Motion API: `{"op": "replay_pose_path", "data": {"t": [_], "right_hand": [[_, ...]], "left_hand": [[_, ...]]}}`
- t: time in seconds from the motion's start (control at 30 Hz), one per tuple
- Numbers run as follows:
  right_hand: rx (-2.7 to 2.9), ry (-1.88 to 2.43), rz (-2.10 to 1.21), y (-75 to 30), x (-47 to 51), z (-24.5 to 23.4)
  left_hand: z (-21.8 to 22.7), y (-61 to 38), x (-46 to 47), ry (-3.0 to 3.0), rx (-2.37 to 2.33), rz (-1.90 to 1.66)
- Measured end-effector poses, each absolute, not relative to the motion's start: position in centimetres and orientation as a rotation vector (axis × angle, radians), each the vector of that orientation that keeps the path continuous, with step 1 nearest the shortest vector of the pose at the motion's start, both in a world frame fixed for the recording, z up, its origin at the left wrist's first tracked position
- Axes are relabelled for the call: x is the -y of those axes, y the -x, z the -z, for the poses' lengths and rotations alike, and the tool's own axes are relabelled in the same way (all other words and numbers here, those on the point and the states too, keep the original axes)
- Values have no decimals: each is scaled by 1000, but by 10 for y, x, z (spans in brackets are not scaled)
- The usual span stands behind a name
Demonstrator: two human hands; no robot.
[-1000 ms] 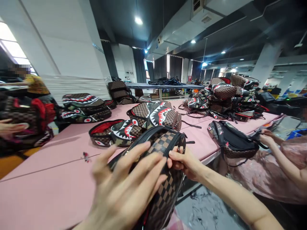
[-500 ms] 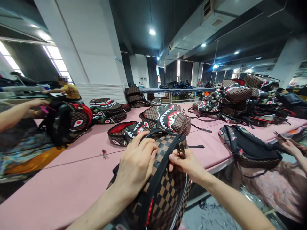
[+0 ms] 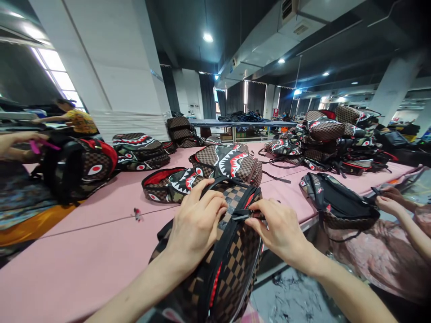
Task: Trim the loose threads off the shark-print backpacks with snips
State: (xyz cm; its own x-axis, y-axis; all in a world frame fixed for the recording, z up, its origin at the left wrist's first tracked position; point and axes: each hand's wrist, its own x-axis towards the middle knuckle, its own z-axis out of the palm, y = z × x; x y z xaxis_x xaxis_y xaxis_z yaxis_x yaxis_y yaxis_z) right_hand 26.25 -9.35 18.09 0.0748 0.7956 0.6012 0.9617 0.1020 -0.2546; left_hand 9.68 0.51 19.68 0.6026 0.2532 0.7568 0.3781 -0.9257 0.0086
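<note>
A brown-and-black checkered backpack (image 3: pixel 235 255) stands tilted in front of me, a red-lined zip opening showing along its edge. My left hand (image 3: pixel 198 220) grips its top beside the black carry handle, fingers bent over the fabric. My right hand (image 3: pixel 281 224) is closed on a pair of small dark thread snips (image 3: pixel 243 214). The blades point left and lie against the black zip edging near the bag's top. Whether they touch a thread is too small to tell.
Shark-mouth backpacks (image 3: pixel 232 161) lie on the pink table (image 3: pixel 84 264) just beyond, with a pile of bags (image 3: pixel 323 139) at the back right. A co-worker's hands (image 3: pixel 392 202) work at a black-backed bag (image 3: pixel 346 202) on the right. Another person handles a backpack (image 3: pixel 97 166) at left.
My right hand has turned, bringing the snips from upright in the palm to pointing left across the zip edging. The zip top now shows red. My left hand keeps its hold.
</note>
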Motion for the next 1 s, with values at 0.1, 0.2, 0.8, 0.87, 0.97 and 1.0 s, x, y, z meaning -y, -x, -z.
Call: {"op": "replay_pose_path", "data": {"t": [0.1,0.2,0.8,0.87,0.97,1.0], "right_hand": [[1753,1650,173,-261,90,-183],[1632,1438,-318,-264,84,-181],[1090,1100,-974,-269,77,-172],[1173,1160,-863,-271,81,-175],[1394,1393,-417,-273,89,-179],[1461,1487,-237,-274,92,-179]], "left_hand": [[-197,-95,-5,2692,502,1288],[-196,-94,-6,2673,445,1401],[-203,-113,10,2671,656,1375],[-203,-116,13,2696,663,1391],[-201,-114,14,2718,611,1433],[-200,-112,14,2717,586,1444]]}}
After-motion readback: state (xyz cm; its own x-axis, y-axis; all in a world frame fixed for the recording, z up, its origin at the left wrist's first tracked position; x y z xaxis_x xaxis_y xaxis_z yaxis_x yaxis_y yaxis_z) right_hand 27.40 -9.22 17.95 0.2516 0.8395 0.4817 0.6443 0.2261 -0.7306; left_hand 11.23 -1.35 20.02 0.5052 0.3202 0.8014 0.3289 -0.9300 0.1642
